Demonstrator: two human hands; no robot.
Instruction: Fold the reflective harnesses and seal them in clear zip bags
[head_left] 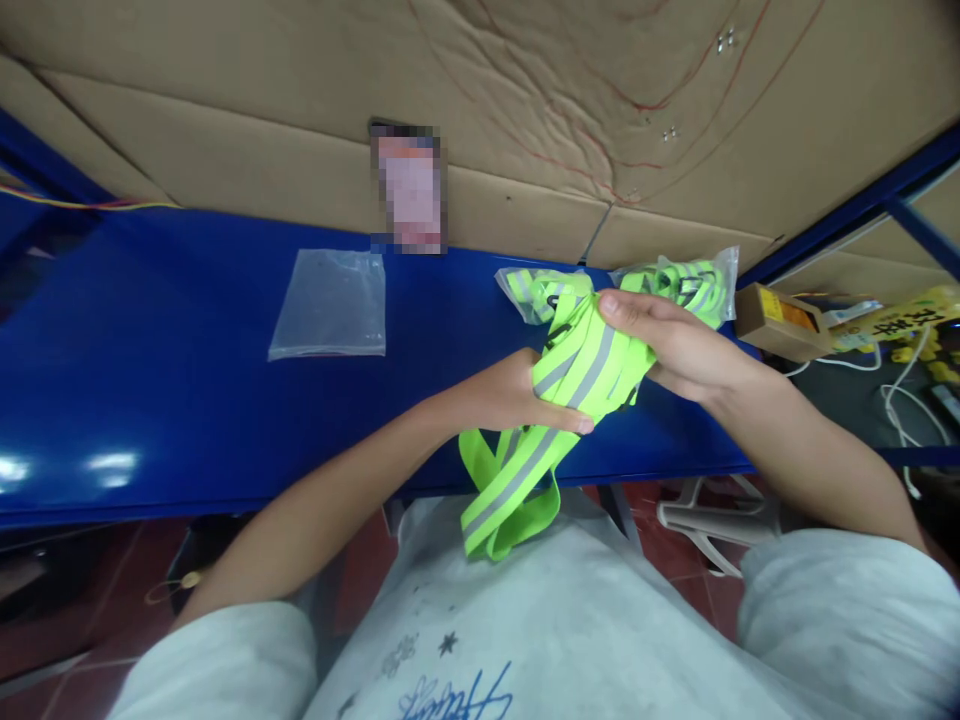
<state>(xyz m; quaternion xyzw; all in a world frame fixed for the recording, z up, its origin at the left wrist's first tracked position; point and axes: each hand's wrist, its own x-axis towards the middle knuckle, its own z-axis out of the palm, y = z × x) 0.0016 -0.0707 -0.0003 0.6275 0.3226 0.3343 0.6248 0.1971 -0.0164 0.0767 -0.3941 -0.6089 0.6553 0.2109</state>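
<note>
Both hands grip a neon-green reflective strap vest (585, 365) with grey bands, held over the front edge of the blue table (150, 400). My left hand (510, 395) pinches its lower part, thumb on top. My right hand (667, 340) wraps its upper part, fingers closed over the folds. Loose loops of the strap hang down toward my lap. Two clear bags packed with the same green straps (536, 290) (686, 280) lie just behind my hands.
An empty clear plastic bag (330, 305) lies flat on the table to the left. A phone (409, 190) leans against the cardboard wall (225, 140). A small cardboard box (780, 320) and white cables (900, 400) sit at the right.
</note>
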